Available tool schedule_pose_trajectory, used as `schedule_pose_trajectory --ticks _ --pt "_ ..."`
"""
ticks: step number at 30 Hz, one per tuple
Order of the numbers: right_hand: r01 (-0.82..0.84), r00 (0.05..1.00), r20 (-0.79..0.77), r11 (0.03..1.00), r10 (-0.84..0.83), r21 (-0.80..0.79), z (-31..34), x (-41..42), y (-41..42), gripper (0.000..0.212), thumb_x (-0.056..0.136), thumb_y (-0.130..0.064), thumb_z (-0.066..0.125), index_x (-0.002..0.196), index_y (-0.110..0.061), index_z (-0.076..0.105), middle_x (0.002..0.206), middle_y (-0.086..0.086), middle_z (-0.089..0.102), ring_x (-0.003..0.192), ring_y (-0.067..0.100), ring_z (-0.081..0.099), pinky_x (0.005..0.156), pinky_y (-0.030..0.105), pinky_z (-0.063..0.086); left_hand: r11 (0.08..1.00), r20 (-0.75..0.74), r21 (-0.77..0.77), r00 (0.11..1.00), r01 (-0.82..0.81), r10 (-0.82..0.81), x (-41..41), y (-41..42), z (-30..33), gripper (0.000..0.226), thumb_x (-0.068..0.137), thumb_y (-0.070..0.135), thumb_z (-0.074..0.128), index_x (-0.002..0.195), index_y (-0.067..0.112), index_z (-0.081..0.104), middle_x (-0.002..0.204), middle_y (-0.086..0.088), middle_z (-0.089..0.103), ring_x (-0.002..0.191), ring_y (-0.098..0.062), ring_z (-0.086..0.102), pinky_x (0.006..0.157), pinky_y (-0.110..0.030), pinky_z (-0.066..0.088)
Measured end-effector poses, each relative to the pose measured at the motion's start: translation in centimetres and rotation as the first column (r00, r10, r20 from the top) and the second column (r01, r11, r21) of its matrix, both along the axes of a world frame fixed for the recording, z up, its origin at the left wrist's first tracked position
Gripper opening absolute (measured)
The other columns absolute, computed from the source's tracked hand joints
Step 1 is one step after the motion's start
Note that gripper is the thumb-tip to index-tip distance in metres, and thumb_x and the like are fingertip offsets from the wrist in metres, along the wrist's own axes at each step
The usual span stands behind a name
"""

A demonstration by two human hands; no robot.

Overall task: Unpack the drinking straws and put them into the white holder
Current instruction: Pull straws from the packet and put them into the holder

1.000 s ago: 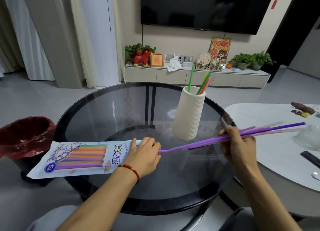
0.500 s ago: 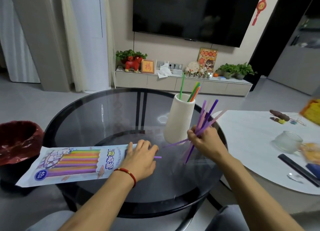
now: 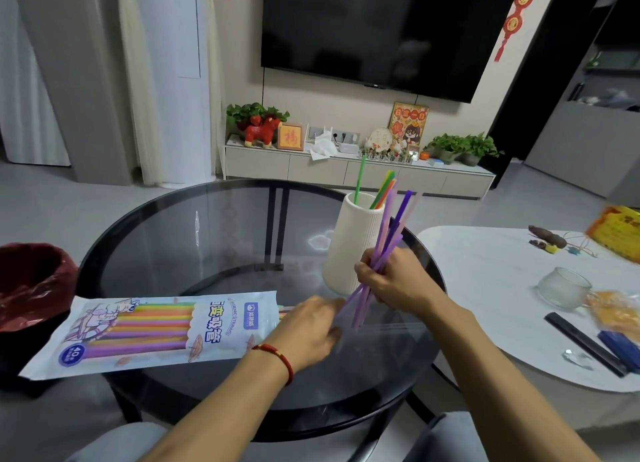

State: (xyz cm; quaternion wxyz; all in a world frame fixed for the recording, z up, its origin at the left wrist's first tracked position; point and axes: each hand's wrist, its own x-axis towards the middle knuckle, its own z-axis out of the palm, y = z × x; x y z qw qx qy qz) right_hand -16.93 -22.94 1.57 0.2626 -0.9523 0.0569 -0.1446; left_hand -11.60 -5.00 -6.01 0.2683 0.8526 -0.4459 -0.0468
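A bunch of purple straws is clenched in the right hand, tilted steeply just in front of the white holder (part of its ribbed wall is covered by them). Green, yellow and orange straws are stood inside the holder. Left of the holder, the straw packet is pressed flat onto the glass table by the left hand at its open end; its blurred fingers cannot be read. A red-lined bin is seen far left of the holder, a glass cup to its right.

The left hand is motion-blurred and covers the pack's open end. The yellow packet at the right edge is blurred and cut off.
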Motion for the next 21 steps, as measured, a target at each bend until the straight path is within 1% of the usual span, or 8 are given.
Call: schedule_pose_trajectory --ticks 3,6,10,14,16,18,20,21 --pt "0.002 0.998 0.069 1.0 -0.002 -0.004 -0.1 0.3 -0.1 0.028 0.102 -0.029 0.065 0.084 -0.009 0.072 0.074 0.009 0.072 0.062 0.024 0.074 0.062 0.037 0.066 0.996 -0.051 -0.061 0.997 -0.06 0.056 -0.4 -1.3 -0.1 0.016 0.094 0.029 0.055 0.109 0.025 0.062 0.11 -0.003 0.07 0.102 -0.029 0.064 0.088 -0.038 0.051" --pt "0.034 0.994 0.099 0.999 -0.036 0.023 -1.2 0.3 -0.2 0.026 0.099 -0.033 0.07 0.086 -0.011 0.073 0.076 0.004 0.072 0.065 0.021 0.074 0.064 0.033 0.066 0.987 -0.157 -0.113 0.983 -0.112 0.094 -0.4 -2.0 -0.4 0.018 0.094 0.025 0.06 0.11 0.021 0.066 0.104 -0.001 0.07 0.096 -0.022 0.066 0.08 -0.029 0.05" --pt "0.042 0.998 -0.038 0.998 -0.041 0.042 -3.9 0.0 -0.6 0.024 0.099 -0.033 0.069 0.09 -0.011 0.071 0.076 0.003 0.069 0.058 0.014 0.072 0.057 0.032 0.066 0.982 -0.193 -0.078 0.969 -0.172 0.155 -0.3 -2.1 -0.5 0.028 0.095 0.013 0.055 0.118 0.019 0.069 0.114 -0.004 0.071 0.103 -0.022 0.067 0.09 -0.036 0.057" --pt "0.069 0.997 -0.024 0.992 -0.067 0.108 -4.8 -0.3 -1.0 0.025 0.098 -0.037 0.07 0.09 -0.014 0.072 0.074 0.002 0.068 0.054 0.007 0.071 0.046 0.021 0.059 0.957 -0.183 -0.143 0.957 -0.252 0.224 0.2 -1.6 -0.2 0.027 0.097 0.014 0.053 0.118 0.021 0.068 0.118 -0.002 0.07 0.107 -0.022 0.066 0.094 -0.041 0.055" --pt "0.093 0.996 -0.022 0.982 -0.091 0.166 -5.0 -0.5 -1.0 0.027 0.098 -0.037 0.069 0.086 -0.013 0.072 0.069 0.005 0.07 0.053 0.016 0.073 0.045 0.027 0.061 0.951 -0.181 -0.158 0.954 -0.266 0.237 0.4 -1.4 -0.1 0.026 0.096 0.014 0.053 0.116 0.022 0.068 0.116 -0.002 0.07 0.104 -0.022 0.066 0.093 -0.043 0.056" --pt "0.114 0.993 0.008 0.969 -0.118 0.218 -5.1 -1.0 -0.9 0.029 0.1 -0.034 0.067 0.081 -0.013 0.072 0.062 0.006 0.07 0.047 0.02 0.07 0.047 0.037 0.064 0.946 -0.182 -0.176 0.953 -0.273 0.241 0.3 -1.2 0.0 0.026 0.095 0.013 0.055 0.116 0.021 0.068 0.114 -0.001 0.07 0.102 -0.02 0.066 0.093 -0.041 0.056" --pt "0.147 0.972 0.129 0.935 -0.197 0.323 -4.5 -1.3 -1.0 0.033 0.102 -0.033 0.066 0.077 -0.013 0.074 0.055 0.01 0.069 0.043 0.02 0.067 0.047 0.043 0.063 0.93 -0.184 -0.222 0.949 -0.294 0.256 0.5 -1.0 0.1 0.026 0.093 0.011 0.056 0.114 0.021 0.068 0.111 0.0 0.071 0.098 -0.016 0.066 0.091 -0.034 0.056" --pt "0.145 0.945 0.213 0.9 -0.249 0.41 -3.8 -1.5 -1.2 0.034 0.102 -0.033 0.065 0.077 -0.012 0.074 0.055 0.013 0.069 0.044 0.022 0.066 0.046 0.041 0.062 0.92 -0.186 -0.246 0.947 -0.304 0.263 0.6 -0.8 0.2 0.026 0.093 0.01 0.056 0.112 0.021 0.068 0.11 0.0 0.072 0.096 -0.015 0.066 0.09 -0.03 0.055"
